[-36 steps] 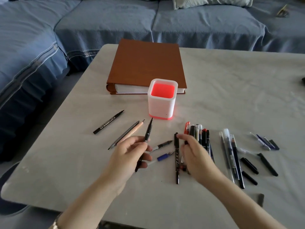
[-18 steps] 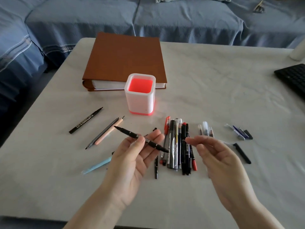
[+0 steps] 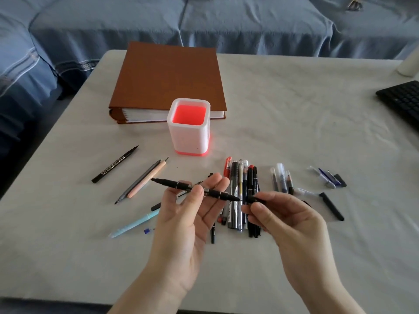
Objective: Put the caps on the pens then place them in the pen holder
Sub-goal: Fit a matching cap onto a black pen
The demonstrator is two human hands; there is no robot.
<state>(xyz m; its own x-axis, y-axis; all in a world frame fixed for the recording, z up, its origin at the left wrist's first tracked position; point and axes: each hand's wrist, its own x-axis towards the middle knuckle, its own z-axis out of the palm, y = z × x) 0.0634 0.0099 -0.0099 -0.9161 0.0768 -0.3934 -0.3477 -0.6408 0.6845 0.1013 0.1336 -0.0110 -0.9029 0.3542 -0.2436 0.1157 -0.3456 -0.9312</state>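
Black on black makes this a fiddly fit. The black pen point(image 3: 174, 184) lies across the upturned left hand point(image 3: 181, 223), pinned near its middle by the thumb pressing it onto the fingers, with one end pointing toward the right hand point(image 3: 292, 223). That hand pinches a short black cap point(image 3: 257, 198) between thumb and fingertips. The cap's mouth faces the pen tip and sits just beside it; whether the two already touch I cannot tell.

The step in hand looks to be seating this cap. To do it well, line the cap up with the barrel before pushing, since a tilted cap would likely scrape the tip. The left grip sits mid-barrel, so the pen could pivot under the push. Bracing it more firmly against the fingers should keep it straight. Push along the barrel, not across it, until the cap stops.

The pen's other end, past the left thumb, also looks bare and pointed, so it may need a second cap. Some loose caps point(image 3: 331, 206) lie on the worktop point(image 3: 294, 121) beyond the outer side of the right hand.

The pen holder point(image 3: 188, 137) stands upright just past the left fingertips, its mouth open, a short reach away once capping is finished.
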